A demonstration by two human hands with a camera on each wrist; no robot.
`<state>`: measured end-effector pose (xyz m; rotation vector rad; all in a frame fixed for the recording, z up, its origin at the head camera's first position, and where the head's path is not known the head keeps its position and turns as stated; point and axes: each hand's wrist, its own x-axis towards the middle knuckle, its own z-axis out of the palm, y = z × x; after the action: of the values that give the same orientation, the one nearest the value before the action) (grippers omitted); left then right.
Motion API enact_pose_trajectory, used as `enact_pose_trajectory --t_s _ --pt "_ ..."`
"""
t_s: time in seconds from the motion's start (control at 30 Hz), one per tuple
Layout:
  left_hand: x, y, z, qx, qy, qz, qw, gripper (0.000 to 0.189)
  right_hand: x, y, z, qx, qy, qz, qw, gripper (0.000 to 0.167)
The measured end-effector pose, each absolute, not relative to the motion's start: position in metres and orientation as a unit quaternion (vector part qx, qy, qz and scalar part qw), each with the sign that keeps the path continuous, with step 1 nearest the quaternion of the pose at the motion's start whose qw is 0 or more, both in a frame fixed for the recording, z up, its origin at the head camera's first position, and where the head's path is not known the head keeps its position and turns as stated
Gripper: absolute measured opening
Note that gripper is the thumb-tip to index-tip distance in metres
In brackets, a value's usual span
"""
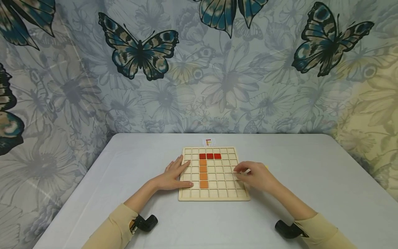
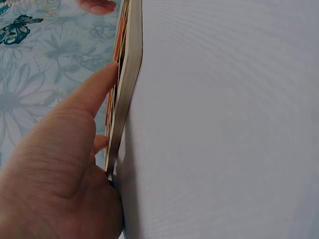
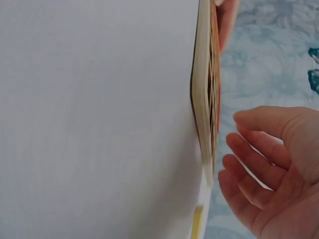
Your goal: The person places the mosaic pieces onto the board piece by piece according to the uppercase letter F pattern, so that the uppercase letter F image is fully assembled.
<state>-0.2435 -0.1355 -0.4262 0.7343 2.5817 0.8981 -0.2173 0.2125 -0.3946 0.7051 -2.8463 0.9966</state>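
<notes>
A wooden grid board [image 1: 214,199] lies flat on the table. Three red tiles [image 1: 210,156] form a row near its far side, and a column of several orange tiles [image 1: 203,169] runs down from the row's left end. My left hand [image 1: 172,175] rests with spread fingers on the board's left edge, its thumb [image 2: 102,82] on the near left part of the grid. Over the right edge is my right hand [image 1: 256,175], its fingers [image 3: 251,152] loosely bent, with a gap to the thumb and nothing visible between them.
Just beyond the board lies a small pattern card [image 1: 208,142] with a coloured figure on a grid. A yellow piece [image 3: 197,221] is on the table to the board's right, mostly hidden behind the right hand in the head view. A butterfly-patterned wall covering [image 1: 217,86] rises behind the white table [image 1: 140,148].
</notes>
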Motion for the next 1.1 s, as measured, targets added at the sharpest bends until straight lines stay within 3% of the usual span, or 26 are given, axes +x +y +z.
enact_pose_trajectory --t_s 0.4,1.1 --pt "-0.242 -0.135 -0.426 0.253 0.901 0.317 0.156 0.095 -0.224 0.256 -0.399 0.219 -0.94 0.255 0.063 0.034" --pt "-0.243 -0.134 -0.426 0.256 0.903 0.31 0.15 0.094 -0.229 0.264 -0.397 0.189 -0.948 0.253 0.033 0.026"
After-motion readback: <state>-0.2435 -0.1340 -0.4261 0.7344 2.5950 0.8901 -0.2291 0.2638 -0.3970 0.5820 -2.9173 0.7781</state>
